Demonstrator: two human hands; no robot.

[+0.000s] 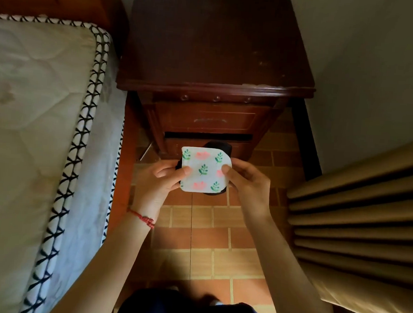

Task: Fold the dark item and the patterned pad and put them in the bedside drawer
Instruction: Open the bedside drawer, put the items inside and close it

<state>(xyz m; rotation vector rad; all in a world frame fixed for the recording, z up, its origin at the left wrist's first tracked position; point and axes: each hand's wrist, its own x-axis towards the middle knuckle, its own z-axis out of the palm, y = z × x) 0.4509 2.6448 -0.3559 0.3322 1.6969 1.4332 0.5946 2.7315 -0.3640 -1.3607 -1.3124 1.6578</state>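
A folded white patterned pad (203,170) with pink flowers and green sprigs is held in the air between both hands. My left hand (160,180) pinches its left edge and my right hand (246,180) pinches its right edge. A dark item (221,147) lies folded behind the pad, showing only at the top and bottom edges, and both hands hold it together with the pad. Just beyond stands the dark wooden bedside cabinet (213,60). Its upper drawer (207,119) is closed. Below it is a dark slot (208,135), and I cannot tell whether that is an open drawer.
A mattress (33,121) with black-and-white piping fills the left side. Tan pleated curtains (356,226) hang at the right, beside a pale wall. The floor (207,248) is orange tile. A red string bracelet (143,218) circles my left wrist.
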